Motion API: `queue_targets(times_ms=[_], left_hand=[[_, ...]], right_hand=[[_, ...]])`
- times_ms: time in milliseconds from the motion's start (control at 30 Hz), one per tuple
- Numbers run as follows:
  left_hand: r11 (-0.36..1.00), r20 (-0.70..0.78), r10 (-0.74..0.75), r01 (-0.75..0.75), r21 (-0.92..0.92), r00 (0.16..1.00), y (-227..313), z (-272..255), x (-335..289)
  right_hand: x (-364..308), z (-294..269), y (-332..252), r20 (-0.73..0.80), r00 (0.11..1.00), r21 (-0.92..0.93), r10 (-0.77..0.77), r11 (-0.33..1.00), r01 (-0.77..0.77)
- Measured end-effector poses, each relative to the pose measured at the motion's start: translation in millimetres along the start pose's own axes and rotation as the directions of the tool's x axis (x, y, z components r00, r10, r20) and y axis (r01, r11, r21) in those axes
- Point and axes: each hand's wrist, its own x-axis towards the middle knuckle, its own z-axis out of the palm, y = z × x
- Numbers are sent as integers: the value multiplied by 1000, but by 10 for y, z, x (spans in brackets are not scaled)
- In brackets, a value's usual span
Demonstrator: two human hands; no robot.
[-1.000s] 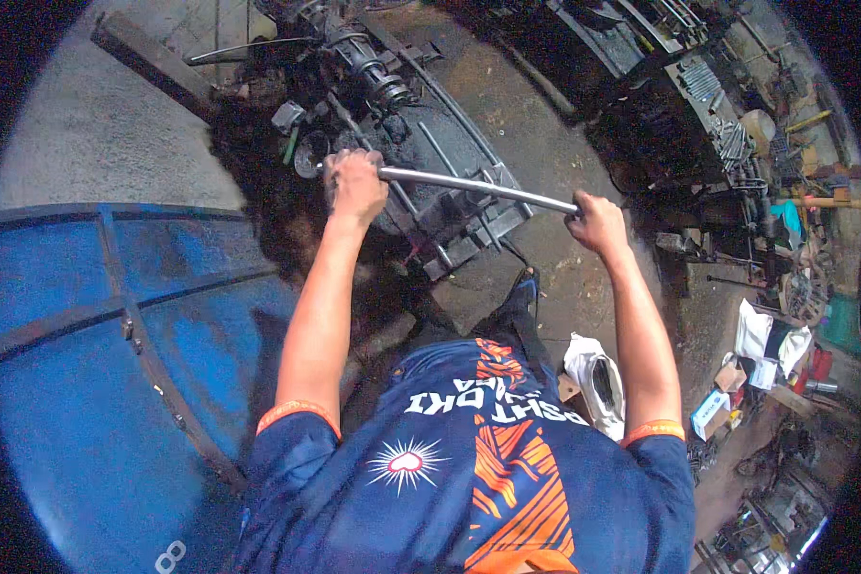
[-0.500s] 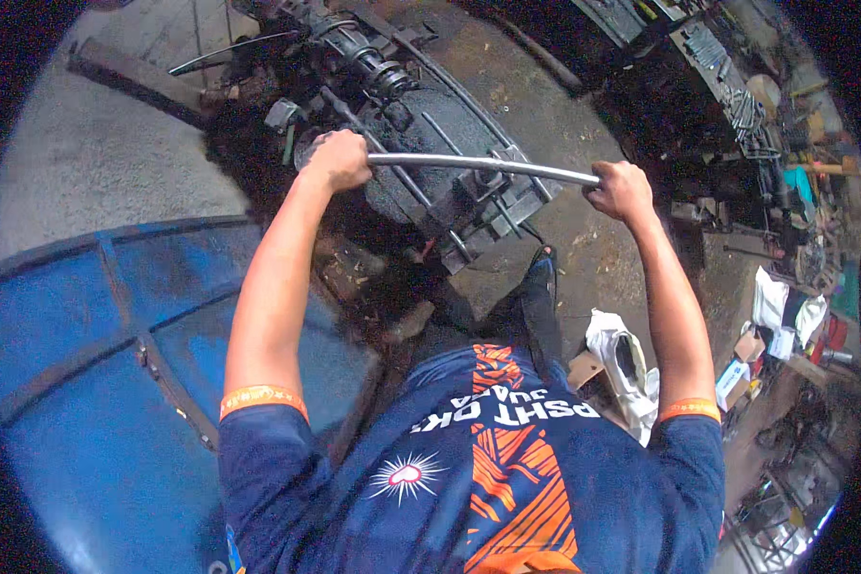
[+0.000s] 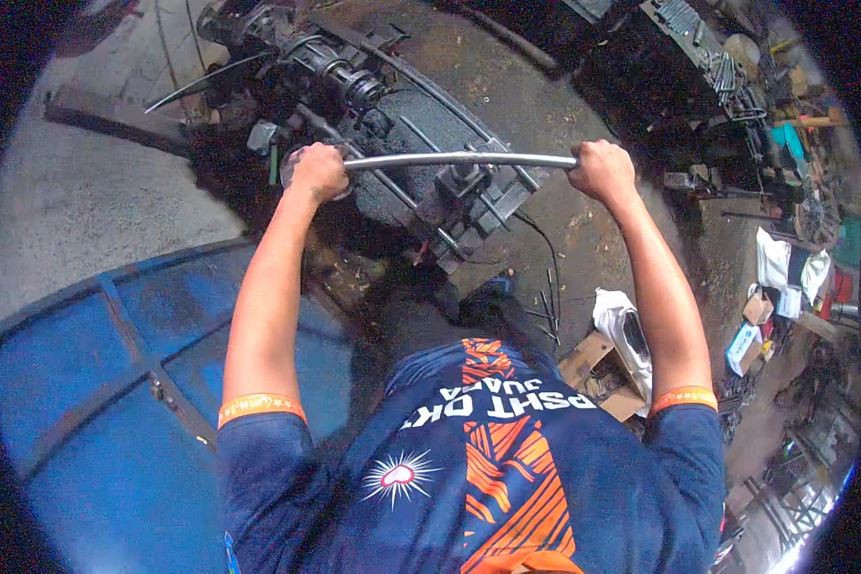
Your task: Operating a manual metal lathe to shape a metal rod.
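1. I see one bar (image 3: 459, 159): long, thin, round, shiny and silver.
2. The bar is in front of the person, crossing one dark machine (image 3: 359, 88); I can't tell if they touch.
3. Two hands squeeze it tight: the left hand (image 3: 318, 174) at one end, the right hand (image 3: 605, 172) at the other.
4. One big blue panel (image 3: 115, 450) is on the person's left.

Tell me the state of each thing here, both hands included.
Left hand: closed around the rod
Right hand: closed around the rod
Rod: held crosswise, a hand near each end; looks slightly bowed, maybe from the lens
Machine: beyond the rod; running or not, can't tell
Cardboard box: open
Blue panel: scuffed
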Motion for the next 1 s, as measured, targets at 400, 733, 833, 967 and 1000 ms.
queue_targets(times_ms=[400, 733, 833, 967, 1000], left_hand=[[998, 292, 64, -68, 3, 954, 29, -172, 169], [853, -181, 426, -461, -246, 886, -195, 81, 136], [890, -140, 389, -410, -200, 911, -189, 178, 211], [931, -239, 325, -354, -92, 915, -182, 306, 232], [933, -271, 310, -347, -100, 911, -181, 323, 230]], right_hand=[[-53, -48, -255, -22, 969, -43, 245, 968, -246], [-48, -30, -291, -15, 962, -88, 273, 958, -274], [-48, -49, -310, -59, 953, -44, 298, 953, -300], [-57, -95, -343, 20, 945, -70, 327, 943, -325], [-59, -110, -348, 41, 943, -59, 330, 943, -327]])
